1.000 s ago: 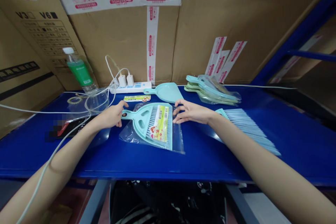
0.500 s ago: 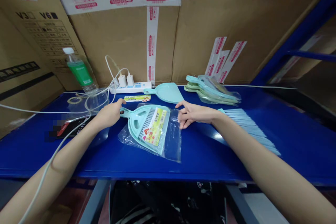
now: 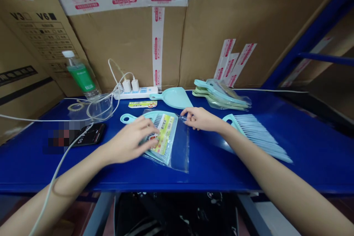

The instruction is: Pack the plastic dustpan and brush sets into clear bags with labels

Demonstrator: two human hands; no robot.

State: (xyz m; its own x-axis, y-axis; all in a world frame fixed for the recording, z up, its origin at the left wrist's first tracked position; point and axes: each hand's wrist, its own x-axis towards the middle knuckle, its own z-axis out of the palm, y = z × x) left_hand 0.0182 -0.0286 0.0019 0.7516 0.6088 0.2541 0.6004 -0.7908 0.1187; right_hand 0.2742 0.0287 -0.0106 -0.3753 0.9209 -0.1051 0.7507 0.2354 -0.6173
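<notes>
A light teal dustpan (image 3: pixel 168 159) with a small brush nested in it lies flat in a clear plastic bag (image 3: pixel 181 153) on the blue table. A yellow-green label card (image 3: pixel 165 134) shows through the bag. My left hand (image 3: pixel 135 138) is over the dustpan's left part, fingers spread, covering some of the brush and card. At the bag's upper right corner, my right hand (image 3: pixel 199 118) pinches the plastic. A loose teal brush (image 3: pixel 257 134) with pale blue bristles rests beyond my right wrist. Behind the bag lies a loose teal dustpan (image 3: pixel 177 97).
Bagged dustpan sets (image 3: pixel 221 94) are stacked at the back right. A power strip (image 3: pixel 146 91) with white cables and another label card (image 3: pixel 142 104) lie at the back. A green-labelled bottle (image 3: pixel 81 77) and a phone (image 3: pixel 94 135) are on the left.
My left hand has moved right from the dustpan's handle to above its body, fingers opening. My right fingers have closed on the bag's corner.
</notes>
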